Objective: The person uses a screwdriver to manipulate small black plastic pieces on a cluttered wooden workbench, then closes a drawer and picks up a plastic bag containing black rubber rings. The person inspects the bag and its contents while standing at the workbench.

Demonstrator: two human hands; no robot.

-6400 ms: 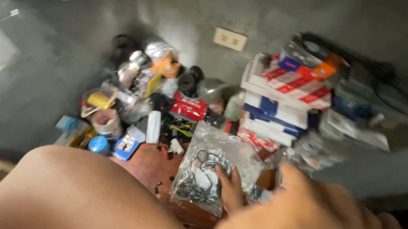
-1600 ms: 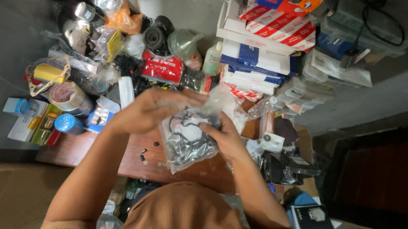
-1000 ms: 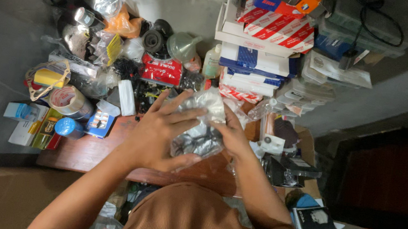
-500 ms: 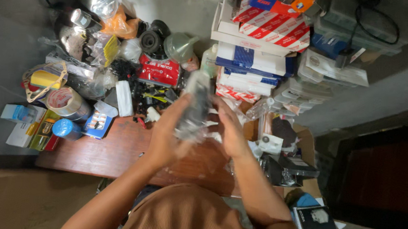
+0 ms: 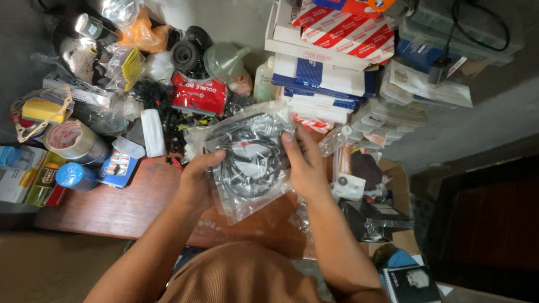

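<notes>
From my seat, most of the left hand sits behind the clear plastic bag, only its fingertips showing at the bag's edge. The black rings inside the bag blur together, so I can't count them. The right hand covers the bag's right side. The stack of boxes is cut off by the top edge. The table is buried under clutter at the back, and my own torso hides its near edge
</notes>
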